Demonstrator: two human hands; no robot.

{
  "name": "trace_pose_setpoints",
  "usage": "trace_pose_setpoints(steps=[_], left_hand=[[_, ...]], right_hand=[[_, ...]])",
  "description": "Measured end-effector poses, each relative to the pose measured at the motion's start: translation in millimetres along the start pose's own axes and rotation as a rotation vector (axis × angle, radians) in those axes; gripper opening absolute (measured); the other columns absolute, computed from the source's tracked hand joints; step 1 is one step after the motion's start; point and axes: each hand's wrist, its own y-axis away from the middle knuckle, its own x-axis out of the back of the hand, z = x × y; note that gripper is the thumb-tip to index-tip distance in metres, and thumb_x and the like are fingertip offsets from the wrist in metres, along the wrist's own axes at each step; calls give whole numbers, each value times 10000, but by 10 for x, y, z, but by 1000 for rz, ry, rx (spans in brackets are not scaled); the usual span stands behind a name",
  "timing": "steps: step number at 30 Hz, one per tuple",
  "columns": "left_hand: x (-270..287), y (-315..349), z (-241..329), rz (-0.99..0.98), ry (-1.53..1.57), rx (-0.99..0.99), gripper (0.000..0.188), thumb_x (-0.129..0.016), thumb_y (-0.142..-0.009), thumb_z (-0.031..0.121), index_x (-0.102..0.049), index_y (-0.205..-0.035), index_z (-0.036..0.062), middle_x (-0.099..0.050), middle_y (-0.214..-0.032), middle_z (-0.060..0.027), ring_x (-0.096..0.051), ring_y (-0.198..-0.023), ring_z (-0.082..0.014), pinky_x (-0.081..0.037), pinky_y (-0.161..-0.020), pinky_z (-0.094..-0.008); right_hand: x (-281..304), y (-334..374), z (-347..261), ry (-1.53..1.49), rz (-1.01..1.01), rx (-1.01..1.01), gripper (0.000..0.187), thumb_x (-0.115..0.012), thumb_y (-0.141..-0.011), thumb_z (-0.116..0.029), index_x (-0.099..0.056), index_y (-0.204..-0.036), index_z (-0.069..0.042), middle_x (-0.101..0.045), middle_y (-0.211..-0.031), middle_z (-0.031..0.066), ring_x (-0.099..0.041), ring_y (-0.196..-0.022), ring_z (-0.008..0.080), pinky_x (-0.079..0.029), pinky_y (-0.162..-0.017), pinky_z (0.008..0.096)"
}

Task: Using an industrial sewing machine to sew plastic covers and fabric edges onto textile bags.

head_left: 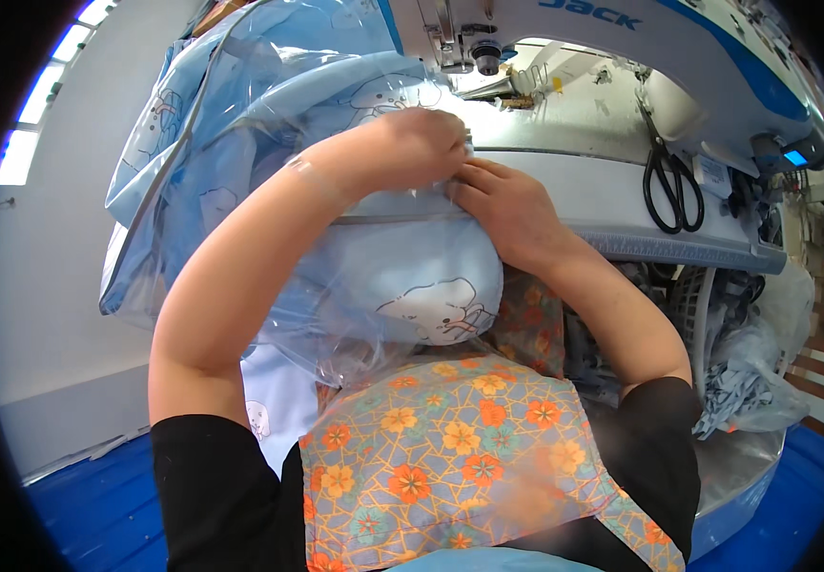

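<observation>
A large light-blue fabric piece (364,253) with printed white cartoon animals and clear plastic film (288,329) over it is bunched across my lap and the machine's left side. Grey binding (159,176) runs along an edge. My left hand (407,151) is curled, slightly blurred, on the fabric and film just in front of the sewing machine's needle area (485,59). Beside it, my right hand (509,212) has its fingers together at the fabric's right edge, close to my left fingertips. Exactly what lies between the fingertips is hidden.
Black-handled scissors (674,191) lie on the machine table, right of my hands. A ruler strip (679,246) runs along the table's front edge. Below right stand a white plastic basket (690,305) and a clear bag of fabric scraps (741,381). A white wall (59,276) is at left.
</observation>
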Motion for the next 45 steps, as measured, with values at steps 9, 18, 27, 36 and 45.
trace_pose_setpoints(steps=[9, 18, 27, 36, 45], left_hand=[[-97, 1709, 425, 788, 55, 764, 436, -662, -835, 242, -600, -1202, 15, -464, -1406, -214, -406, -1324, -383, -303, -1100, -443], [-668, 1377, -1003, 363, 154, 612, 547, -638, -819, 330, -578, -1251, -1, -365, -1465, -267, -364, -1332, -430, -295, -1111, -432], [-827, 1775, -838, 404, 235, 495, 532, -521, -887, 267, -482, -1362, 32, -392, -1471, -200, -339, -1380, -358, -252, -1143, -411], [462, 1170, -4, 680, -94, 57, 463, -625, -833, 119, -569, -1285, 34, -557, -1314, -183, -489, -1267, -350, -379, -1059, -431], [229, 1, 33, 327, -94, 24, 381, -560, -915, 229, -585, -1227, 13, -611, -1224, -181, -550, -1166, -336, -424, -1007, -415]], right_hand=[[73, 32, -76, -73, -164, 143, 633, -561, -794, -42, -476, -1392, -233, -403, -1467, 121, -394, -1351, 342, -298, -1111, 520], [-371, -423, -455, 69, -109, -59, 578, -575, -798, -104, -503, -1368, -165, -389, -1455, 193, -368, -1327, 444, -283, -1058, 631], [-425, 2, -650, -190, -8, -98, 607, -530, -766, 1, -483, -1368, -59, -390, -1457, 209, -370, -1352, 392, -265, -1114, 543], [16, -68, -685, -1830, -102, -371, 542, -537, -911, -305, -515, -1308, 62, -511, -1379, 153, -463, -1290, 214, -337, -1089, 341], [64, -191, -721, -1790, 139, -545, 211, -581, -905, -171, -649, -925, 27, -670, -910, 99, -608, -884, 154, -462, -857, 289]])
